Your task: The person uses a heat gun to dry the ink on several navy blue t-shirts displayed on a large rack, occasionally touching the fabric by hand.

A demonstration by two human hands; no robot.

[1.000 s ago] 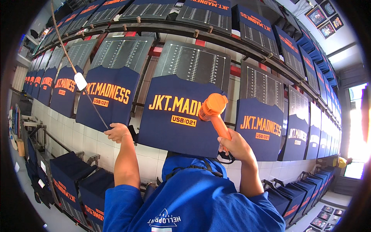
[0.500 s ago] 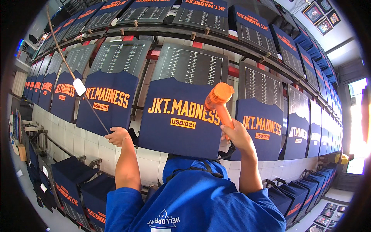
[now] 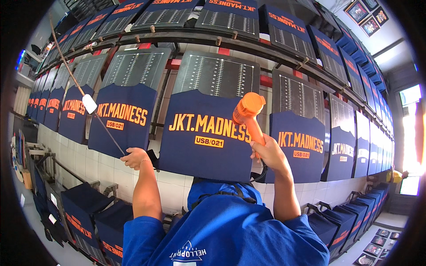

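Observation:
My right hand (image 3: 269,153) is closed around the handle of an orange hair dryer (image 3: 249,111). The dryer's round barrel hangs over the right end of the printing on a navy T-shirt (image 3: 199,153). That shirt lies flat on a dark board marked with white scales (image 3: 217,73). To the left, my left hand (image 3: 134,158) pinches a thin cord (image 3: 108,131) running down from the upper left. A white flat piece (image 3: 89,103) sits on the cord, in front of another printed navy shirt (image 3: 122,122).
Rows of boards with navy shirts stretch left and right, with a second row beyond a metal rail (image 3: 195,36). Behind me, to both sides, more shirts (image 3: 82,199) hang on boards. A white tiled surface (image 3: 171,177) shows below the boards. Framed pictures (image 3: 366,17) hang at upper right.
The hair dryer and my right hand have shifted very slightly left. My left hand still grips the cord, in nearly the same place. The shirts lie as before.

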